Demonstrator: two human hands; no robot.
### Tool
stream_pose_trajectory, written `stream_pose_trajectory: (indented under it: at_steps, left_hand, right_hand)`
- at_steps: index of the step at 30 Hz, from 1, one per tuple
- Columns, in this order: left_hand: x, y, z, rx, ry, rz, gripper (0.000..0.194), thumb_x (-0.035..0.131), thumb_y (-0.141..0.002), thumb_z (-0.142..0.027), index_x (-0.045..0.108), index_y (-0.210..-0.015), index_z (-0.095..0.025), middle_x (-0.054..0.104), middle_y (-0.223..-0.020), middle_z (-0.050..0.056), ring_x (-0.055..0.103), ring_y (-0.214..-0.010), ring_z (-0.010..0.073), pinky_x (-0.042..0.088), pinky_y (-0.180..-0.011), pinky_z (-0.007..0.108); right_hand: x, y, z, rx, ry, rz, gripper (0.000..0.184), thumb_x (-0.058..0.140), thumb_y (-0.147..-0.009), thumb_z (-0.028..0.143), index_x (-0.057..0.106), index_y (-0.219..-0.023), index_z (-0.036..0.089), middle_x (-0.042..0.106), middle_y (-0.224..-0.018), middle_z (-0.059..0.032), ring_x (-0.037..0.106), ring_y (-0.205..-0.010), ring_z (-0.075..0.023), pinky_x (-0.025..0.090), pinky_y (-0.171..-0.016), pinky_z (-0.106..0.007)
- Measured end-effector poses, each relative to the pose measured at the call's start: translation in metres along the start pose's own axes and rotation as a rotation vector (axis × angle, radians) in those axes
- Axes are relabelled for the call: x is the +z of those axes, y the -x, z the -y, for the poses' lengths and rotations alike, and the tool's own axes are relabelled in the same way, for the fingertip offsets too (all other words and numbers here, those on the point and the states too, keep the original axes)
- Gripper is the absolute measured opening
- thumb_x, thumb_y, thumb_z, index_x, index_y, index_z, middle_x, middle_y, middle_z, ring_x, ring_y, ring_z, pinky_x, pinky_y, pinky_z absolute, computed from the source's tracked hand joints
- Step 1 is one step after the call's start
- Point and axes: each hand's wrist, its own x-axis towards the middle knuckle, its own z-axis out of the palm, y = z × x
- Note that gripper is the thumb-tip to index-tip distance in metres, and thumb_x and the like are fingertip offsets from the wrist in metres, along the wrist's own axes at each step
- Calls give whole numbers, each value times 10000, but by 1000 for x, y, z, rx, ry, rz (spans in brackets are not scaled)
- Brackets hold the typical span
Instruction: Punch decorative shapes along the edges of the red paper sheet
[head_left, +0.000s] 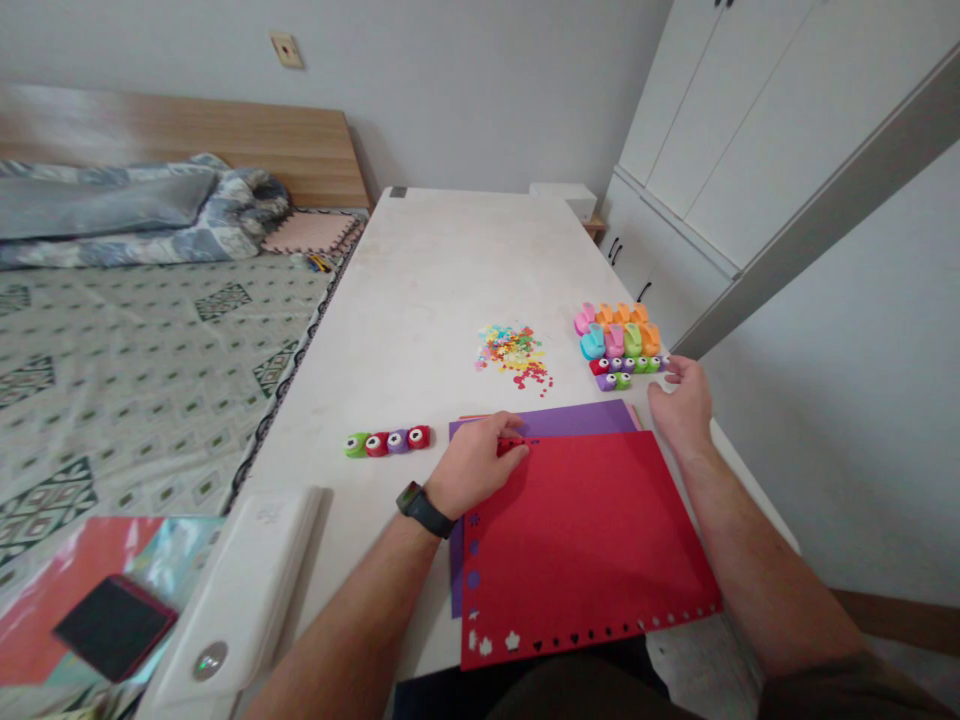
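A red paper sheet (585, 530), with small shapes punched along its left and bottom edges, lies over a purple sheet (577, 418) in front of me. My left hand (480, 465) is closed on the red sheet's upper left part, thumb on top. At the table's right edge, my right hand (684, 400) has its thumb and fingers apart. Its fingertips are at a small purple craft punch (664, 364) at the right end of a row of small punches (628, 366). Larger pink, blue, green and orange punches (615, 340) stand behind that row.
Colourful paper cutouts (514, 350) are piled mid-table. Several small punches (386, 441) stand in a line left of the sheets. A long white device (244, 590) occupies the table's left front. A bed (150, 350) with a phone (116, 625) is left; white cabinets (720, 130) are right.
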Motion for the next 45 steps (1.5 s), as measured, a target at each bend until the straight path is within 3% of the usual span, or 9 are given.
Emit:
stream_pose_trajectory:
  at_steps: [7,17,31,45]
  left_hand:
    - [-2,-1,-2,-22,21,10,285,669,-871,-273,672,-1151,-217,795,-1054,51,745,-1006,210,556,-953,368]
    - [-3,-1,-5,-35,25,31,279,649,-894,-316,678,-1153,-215,791,-1076,53,740,-1023,219,560,-958,384]
    - [-6,1,-9,-31,9,28,285,659,-878,-289,679,-1154,-219,794,-1070,51,746,-1017,220,566,-942,372]
    - [-7,0,-10,-61,27,41,293,658,-881,-285,673,-1165,-213,793,-1080,56,742,-1020,217,562,-958,378]
  right_hand:
    - [-2,-10,-11,54,-9,-58,565,648,-691,265,556,-1243,180,643,-1157,-131,640,-923,-270,514,-883,-465]
    - [-4,-12,-6,95,-13,-46,563,634,-696,248,557,-1246,161,638,-1180,-150,632,-913,-262,516,-871,-444]
    - [6,-28,-28,-171,132,79,438,557,-809,237,662,-1226,155,680,-1242,-173,611,-1113,-319,439,-1027,-508]
    - [2,-33,-33,-136,180,96,381,576,-842,310,697,-1165,149,704,-1137,-174,621,-1042,-326,468,-976,-502]
